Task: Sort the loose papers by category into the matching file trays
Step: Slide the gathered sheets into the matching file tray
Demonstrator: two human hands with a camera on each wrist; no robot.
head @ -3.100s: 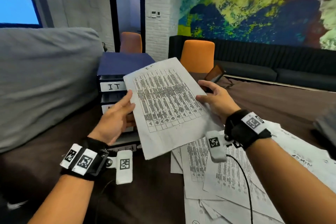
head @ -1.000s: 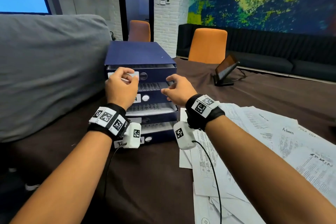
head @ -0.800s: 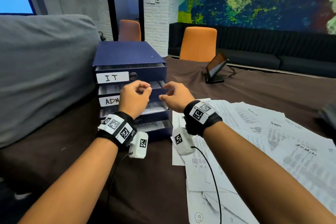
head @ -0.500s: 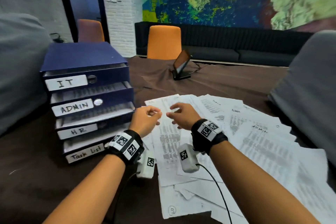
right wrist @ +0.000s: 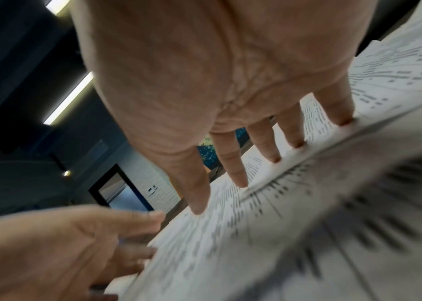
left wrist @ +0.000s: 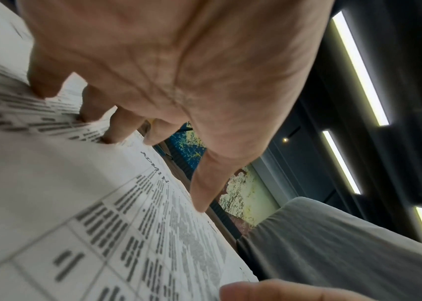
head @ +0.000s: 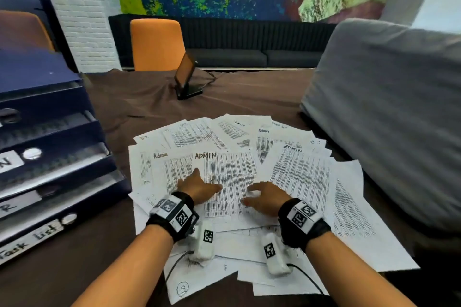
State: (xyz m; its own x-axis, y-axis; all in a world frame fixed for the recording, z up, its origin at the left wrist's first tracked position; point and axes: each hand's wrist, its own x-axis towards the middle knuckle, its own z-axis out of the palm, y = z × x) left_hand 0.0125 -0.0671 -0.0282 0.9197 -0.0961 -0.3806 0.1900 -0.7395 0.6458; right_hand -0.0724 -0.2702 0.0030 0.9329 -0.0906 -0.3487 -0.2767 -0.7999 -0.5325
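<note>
Several printed sheets lie fanned out on the brown table (head: pixel 249 97). The top middle one is a sheet headed ADMIN (head: pixel 229 169). My left hand (head: pixel 199 188) rests on that sheet's left side with fingers spread and straight. My right hand (head: pixel 262 198) lies flat on its lower right part. In the left wrist view the left fingertips (left wrist: pixel 199 203) touch the ADMIN sheet (left wrist: pixel 127 224). The right wrist view shows straight right fingers (right wrist: pixel 233 169) pressing on paper (right wrist: pixel 282 224). The dark blue stack of file trays (head: pixel 62 137) stands at the left, its bottom label reading Task list (head: pixel 30 239).
A tablet on a stand (head: pixel 187 80) sits at the table's far middle, with an orange chair (head: pixel 157 45) behind it. A large grey cushion (head: pixel 386 112) lies along the right edge of the papers. Other sheets headed Admin (head: pixel 263 130) lie further back.
The IT sheet held earlier is out of my hands. Both hands have come back from the trays to the paper pile and now lie on the ADMIN sheet. The view has swung right.
</note>
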